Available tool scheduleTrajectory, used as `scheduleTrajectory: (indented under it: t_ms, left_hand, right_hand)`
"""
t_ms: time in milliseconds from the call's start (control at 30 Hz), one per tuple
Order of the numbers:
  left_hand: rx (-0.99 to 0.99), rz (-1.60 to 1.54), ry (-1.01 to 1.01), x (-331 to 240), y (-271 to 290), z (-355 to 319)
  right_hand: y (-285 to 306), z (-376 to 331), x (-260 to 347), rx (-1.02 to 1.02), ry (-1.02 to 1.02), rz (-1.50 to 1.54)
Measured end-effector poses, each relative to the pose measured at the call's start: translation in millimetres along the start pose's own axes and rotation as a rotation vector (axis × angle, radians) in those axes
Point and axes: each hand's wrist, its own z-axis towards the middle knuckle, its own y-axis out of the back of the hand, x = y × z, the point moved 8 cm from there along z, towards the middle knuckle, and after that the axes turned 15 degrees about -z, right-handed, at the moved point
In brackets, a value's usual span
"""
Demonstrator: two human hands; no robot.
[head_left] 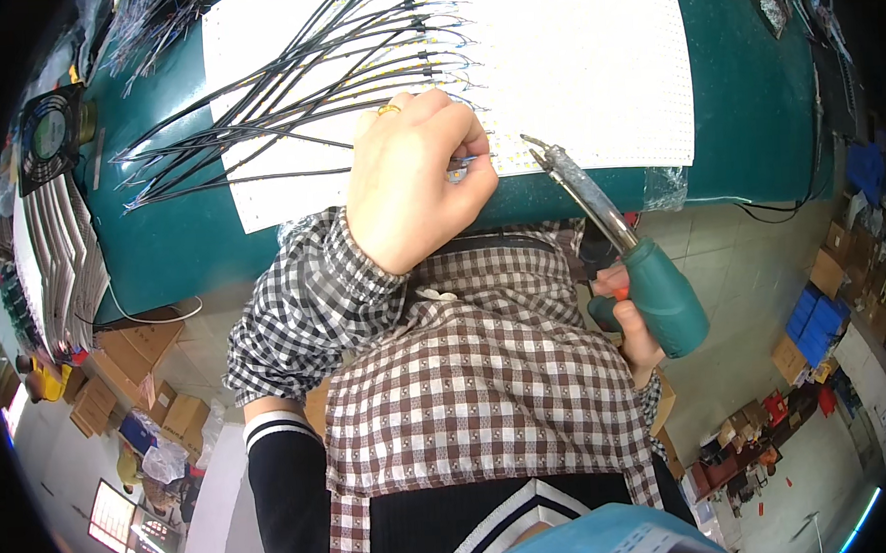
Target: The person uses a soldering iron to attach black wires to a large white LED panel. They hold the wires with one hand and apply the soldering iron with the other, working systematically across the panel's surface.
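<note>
One white panel (572,59) lies flat on the green desk (754,90), its near edge close to the desk's front edge. A bundle of black wires (253,96), more than ten and too tangled to count exactly, fans across the panel's left part and out over the bare green beyond it. The left hand (418,178), a gold ring (388,109) on one finger, rests on the panel's near edge, its grip pinched together on one thin wire end (462,162). The right hand (631,327) has its grip clamped on one soldering iron (654,290) with a green handle, held off the desk's front edge; its metal tip (534,148) reaches over the panel's edge, just beside the left fingertips. To the right of the hands the panel and desk are bare. One small fan (50,132) sits at the desk's left end.
</note>
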Motion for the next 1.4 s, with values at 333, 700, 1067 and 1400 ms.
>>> scheduleTrajectory:
  t_ms: [333,700,1067,1400]
  left_hand:
    - [-0.075,0.356,-0.119,12.4,88.2,-27.1]
    - [-0.116,0.553,0.03,55.3,136.2,-60.1]
    - [-0.312,0.434,0.003,50.9,154.8,-72.9]
    - [-0.354,0.42,0.051,52.4,152.1,-120.8]
  right_hand:
    - [36.4,65.1,0.4,-0.193,0.041,0.32]
    - [81.6,163.9,-6.1,-0.173,0.106,0.64]
    - [52.7,157.2,4.0,-0.088,0.121,0.476]
    - [24.0,143.1,3.8,-0.004,0.194,0.334]
